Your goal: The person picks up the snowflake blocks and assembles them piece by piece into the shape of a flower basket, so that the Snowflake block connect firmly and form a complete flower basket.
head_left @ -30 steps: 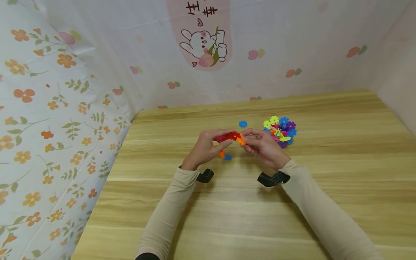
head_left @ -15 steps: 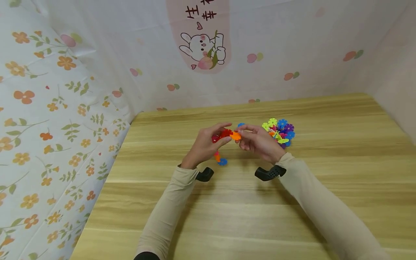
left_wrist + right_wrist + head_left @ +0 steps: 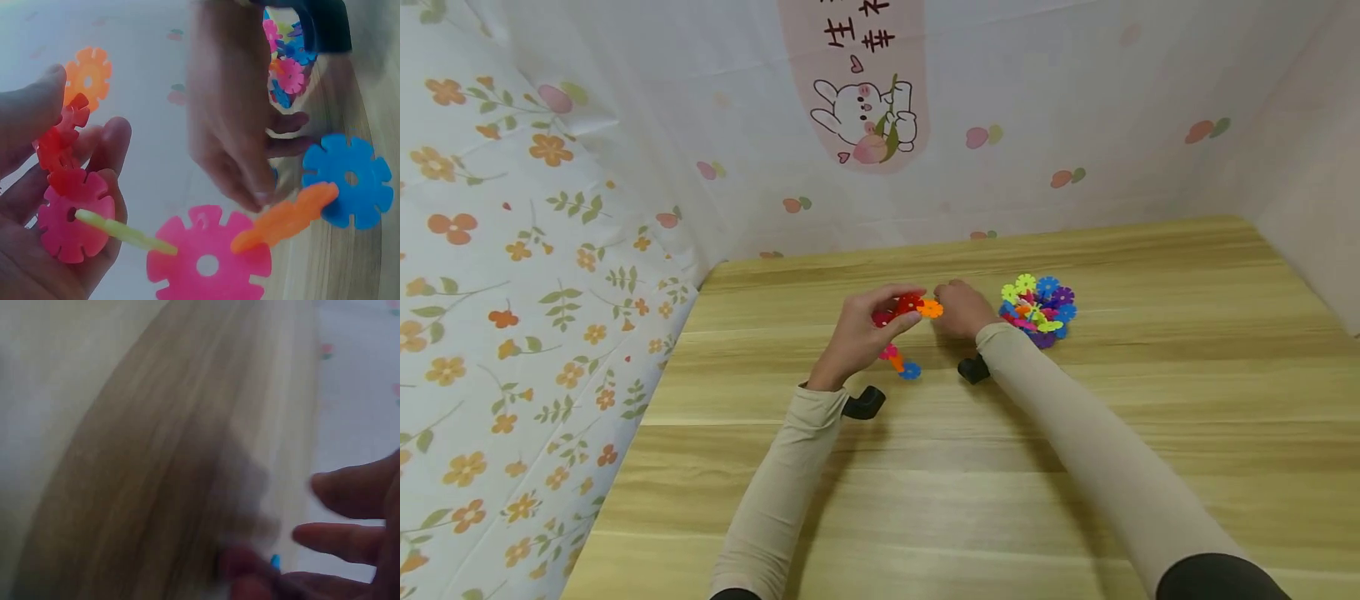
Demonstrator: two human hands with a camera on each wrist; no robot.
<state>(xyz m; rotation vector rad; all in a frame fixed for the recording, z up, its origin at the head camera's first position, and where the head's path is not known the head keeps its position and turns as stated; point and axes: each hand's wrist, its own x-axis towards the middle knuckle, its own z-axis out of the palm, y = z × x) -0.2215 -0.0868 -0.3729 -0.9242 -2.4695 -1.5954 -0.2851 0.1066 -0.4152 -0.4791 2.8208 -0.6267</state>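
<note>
My left hand (image 3: 859, 333) grips a chain of notched plastic flower discs by its red discs (image 3: 59, 147), between thumb and fingers. An orange disc (image 3: 87, 80) sticks out at the chain's upper end. From the hand hang a pink disc (image 3: 78, 222), a yellow disc seen edge-on (image 3: 122, 234), a larger-looking pink disc (image 3: 209, 234), an orange disc (image 3: 284, 215) and a blue disc (image 3: 347, 181). My right hand (image 3: 962, 312) reaches down behind the chain, its fingers around a small blue bit (image 3: 275, 561), mostly hidden; I cannot tell whether they pinch it.
A cluster of joined flower discs (image 3: 1037, 312) in blue, purple, yellow and pink lies on the wooden table (image 3: 925, 500), just right of my right hand. A patterned cloth (image 3: 1000, 183) stands along the table's back edge, another floral cloth (image 3: 512, 333) at the left.
My right hand has let go of the chain's orange disc and moved back over the spot where a loose blue disc lay. My left hand, with the chain, has shifted slightly left.
</note>
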